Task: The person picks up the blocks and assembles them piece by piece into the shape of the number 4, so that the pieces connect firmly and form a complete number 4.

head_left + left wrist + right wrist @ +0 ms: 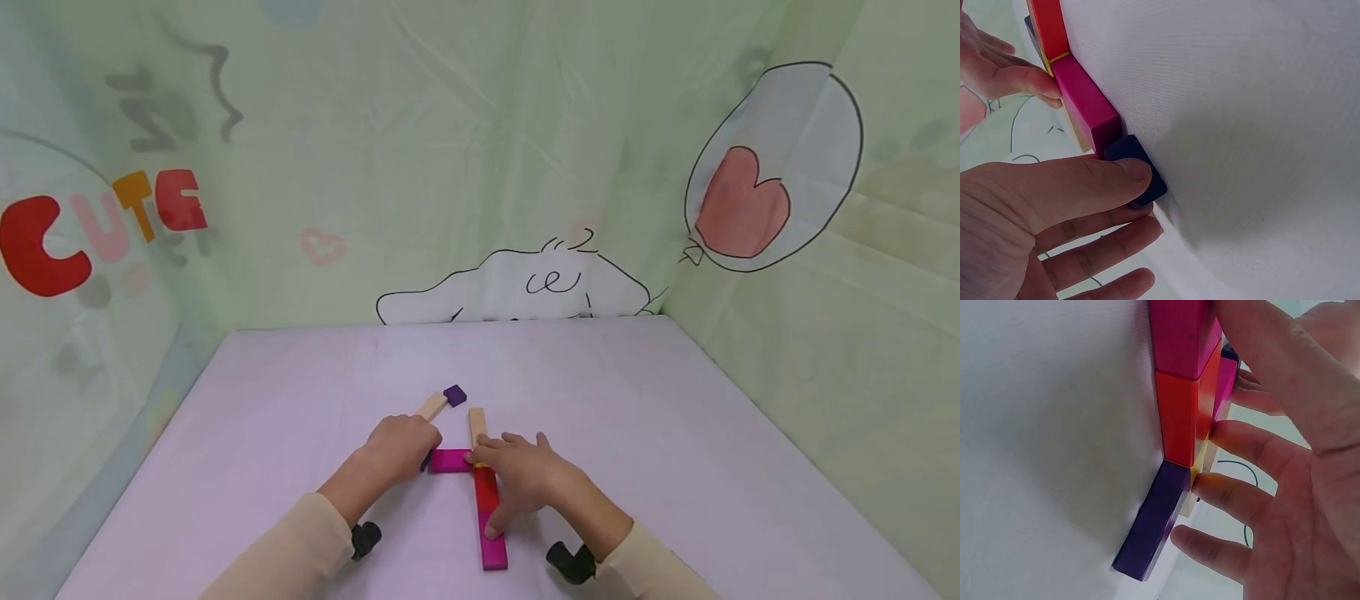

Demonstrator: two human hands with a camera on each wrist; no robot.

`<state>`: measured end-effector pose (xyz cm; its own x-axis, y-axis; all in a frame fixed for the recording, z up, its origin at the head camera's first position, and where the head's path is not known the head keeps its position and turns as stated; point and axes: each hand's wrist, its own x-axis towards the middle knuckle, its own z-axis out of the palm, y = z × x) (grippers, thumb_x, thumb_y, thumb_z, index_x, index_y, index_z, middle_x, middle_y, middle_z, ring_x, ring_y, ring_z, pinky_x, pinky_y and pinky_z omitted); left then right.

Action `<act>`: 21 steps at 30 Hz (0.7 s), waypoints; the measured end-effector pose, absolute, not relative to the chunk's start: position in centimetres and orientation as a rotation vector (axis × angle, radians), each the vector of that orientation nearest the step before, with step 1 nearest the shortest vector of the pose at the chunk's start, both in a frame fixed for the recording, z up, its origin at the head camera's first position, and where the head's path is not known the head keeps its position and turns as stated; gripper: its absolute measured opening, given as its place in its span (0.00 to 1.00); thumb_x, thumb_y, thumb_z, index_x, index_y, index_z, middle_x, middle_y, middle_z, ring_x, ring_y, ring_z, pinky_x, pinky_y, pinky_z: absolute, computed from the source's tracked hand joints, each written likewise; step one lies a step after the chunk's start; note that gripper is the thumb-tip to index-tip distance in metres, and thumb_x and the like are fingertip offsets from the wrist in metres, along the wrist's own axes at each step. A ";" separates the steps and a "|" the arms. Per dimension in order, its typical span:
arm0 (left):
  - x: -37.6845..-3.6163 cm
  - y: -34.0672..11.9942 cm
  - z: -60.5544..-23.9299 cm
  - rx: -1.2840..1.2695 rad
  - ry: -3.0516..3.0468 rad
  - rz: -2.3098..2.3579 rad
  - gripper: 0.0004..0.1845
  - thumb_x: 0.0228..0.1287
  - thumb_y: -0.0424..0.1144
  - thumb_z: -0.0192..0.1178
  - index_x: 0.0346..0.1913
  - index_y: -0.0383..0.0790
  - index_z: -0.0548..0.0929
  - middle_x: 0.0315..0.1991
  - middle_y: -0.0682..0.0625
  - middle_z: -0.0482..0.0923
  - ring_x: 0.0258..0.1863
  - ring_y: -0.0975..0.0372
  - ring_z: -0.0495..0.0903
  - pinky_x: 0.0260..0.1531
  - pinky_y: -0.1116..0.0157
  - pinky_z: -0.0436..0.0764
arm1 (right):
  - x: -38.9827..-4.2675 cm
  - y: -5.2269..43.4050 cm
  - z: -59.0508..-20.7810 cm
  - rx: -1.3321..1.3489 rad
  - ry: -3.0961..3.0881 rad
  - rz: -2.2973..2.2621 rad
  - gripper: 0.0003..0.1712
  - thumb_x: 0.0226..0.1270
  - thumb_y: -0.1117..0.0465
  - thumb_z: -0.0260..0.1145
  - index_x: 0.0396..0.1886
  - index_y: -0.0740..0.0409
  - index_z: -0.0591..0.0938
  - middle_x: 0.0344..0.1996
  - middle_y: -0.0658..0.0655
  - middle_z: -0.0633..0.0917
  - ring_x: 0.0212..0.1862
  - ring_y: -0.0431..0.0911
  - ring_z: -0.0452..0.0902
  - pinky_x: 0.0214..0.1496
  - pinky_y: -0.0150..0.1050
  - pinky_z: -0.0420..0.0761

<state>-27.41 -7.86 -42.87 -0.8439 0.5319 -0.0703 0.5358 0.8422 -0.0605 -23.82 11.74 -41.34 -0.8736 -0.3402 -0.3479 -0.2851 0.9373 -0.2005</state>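
My left hand point(401, 446) pinches a dark blue block point(1125, 148) between thumb and fingers. The block meets the outer end of a magenta block point(450, 460) lying crosswise. My right hand point(525, 471) is spread over a row of blocks; its thumb rests on a second magenta block point(492, 557) at the near end. Above that lies a red block point(485, 490), then a small yellow piece point(1199, 459) touched by the fingertips. A dark purple block point(1150, 519) angles off from the red one, and a plain wooden block point(477, 423) extends the row away from me.
Beyond my left hand another plain wooden block point(432, 407) lies slanted, with a dark purple block point(455, 396) at its far end. Everything lies on a pale cloth-covered table point(300, 375). Printed curtains point(450, 150) stand at the back and both sides.
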 end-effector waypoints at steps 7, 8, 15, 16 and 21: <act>-27.5 -7.9 -43.0 0.872 2.976 -0.128 0.03 0.65 0.35 0.71 0.35 0.46 0.87 0.23 0.54 0.78 0.23 0.61 0.70 0.27 0.67 0.75 | -24.0 11.8 -41.6 -0.447 2.712 -0.188 0.52 0.36 0.44 0.88 0.68 0.37 0.79 0.76 0.51 0.72 0.78 0.61 0.61 0.72 0.79 0.54; -27.5 -7.9 -43.0 0.872 2.976 -0.128 0.03 0.64 0.35 0.71 0.35 0.46 0.87 0.23 0.54 0.78 0.23 0.61 0.70 0.27 0.67 0.75 | -24.0 11.8 -41.6 -0.447 2.714 -0.188 0.52 0.36 0.44 0.88 0.68 0.37 0.79 0.76 0.51 0.72 0.78 0.61 0.61 0.72 0.79 0.54; -27.5 -7.8 -42.9 0.846 2.953 -0.101 0.04 0.65 0.35 0.71 0.35 0.47 0.86 0.24 0.54 0.77 0.24 0.61 0.70 0.28 0.66 0.75 | -24.0 11.9 -41.6 -0.453 2.713 -0.206 0.52 0.36 0.44 0.88 0.68 0.37 0.79 0.76 0.52 0.72 0.78 0.61 0.61 0.72 0.79 0.54; -27.5 -7.8 -42.8 0.830 2.936 -0.083 0.04 0.64 0.35 0.71 0.35 0.47 0.86 0.24 0.55 0.77 0.24 0.61 0.70 0.28 0.66 0.74 | -23.9 12.0 -41.6 -0.457 2.712 -0.210 0.52 0.36 0.44 0.88 0.68 0.38 0.79 0.76 0.52 0.72 0.78 0.61 0.61 0.72 0.79 0.54; -27.5 -8.0 -41.5 0.718 2.847 0.024 0.09 0.58 0.38 0.72 0.42 0.46 0.87 0.27 0.55 0.76 0.27 0.62 0.72 0.29 0.65 0.73 | -23.9 12.0 -41.6 -0.478 2.712 -0.212 0.51 0.37 0.44 0.88 0.68 0.39 0.79 0.76 0.52 0.72 0.78 0.62 0.61 0.72 0.79 0.55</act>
